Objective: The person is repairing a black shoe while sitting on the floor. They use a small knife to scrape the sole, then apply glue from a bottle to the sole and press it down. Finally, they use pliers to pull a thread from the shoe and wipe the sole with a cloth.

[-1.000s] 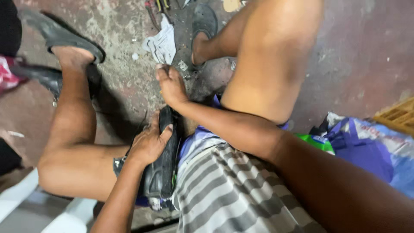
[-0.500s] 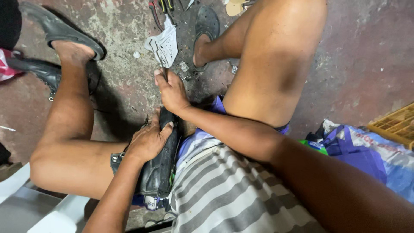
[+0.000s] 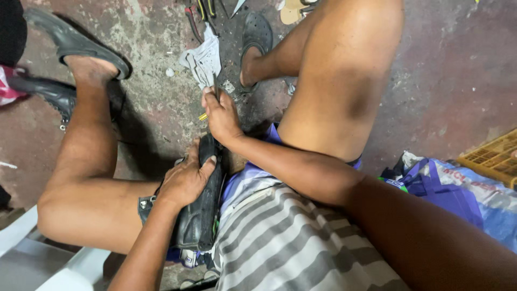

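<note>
A black shoe [image 3: 202, 215] lies wedged lengthwise between the person's thighs, toe pointing away toward the floor, heel end near the lap. Its leather is dark and worn, with a dull shine along the upper edge; a bit of blue and white shows beneath it at the near end. The left hand [image 3: 186, 180] is clamped over the top of the shoe, fingers wrapped across it and thumb on the near side, pressing it down. The right hand [image 3: 222, 116] sits just past the toe of the shoe, closed around a thin dark tool [image 3: 215, 86] that sticks up out of the fist; a small yellow piece [image 3: 202, 116] shows at the side of the fingers.

Both knees are spread wide, and a grey-and-white striped shirt [image 3: 285, 242] fills the near foreground. The left foot wears a black slip-on [image 3: 75, 40]; the right foot wears a dark clog [image 3: 257, 35].

The floor [image 3: 151, 102] is rough concrete, stained reddish with pale worn patches and scattered small debris. A crumpled white rag [image 3: 203, 59] lies on it just beyond the right hand, with hand tools [image 3: 199, 13] at the top edge. Another black shoe [image 3: 46, 91] lies at the far left beside the left leg. To the right, a blue and purple bag [image 3: 458, 188] rests on the floor, with a yellow crate [image 3: 493, 156] behind it. A white plastic seat [image 3: 48, 264] shows at the lower left.
</note>
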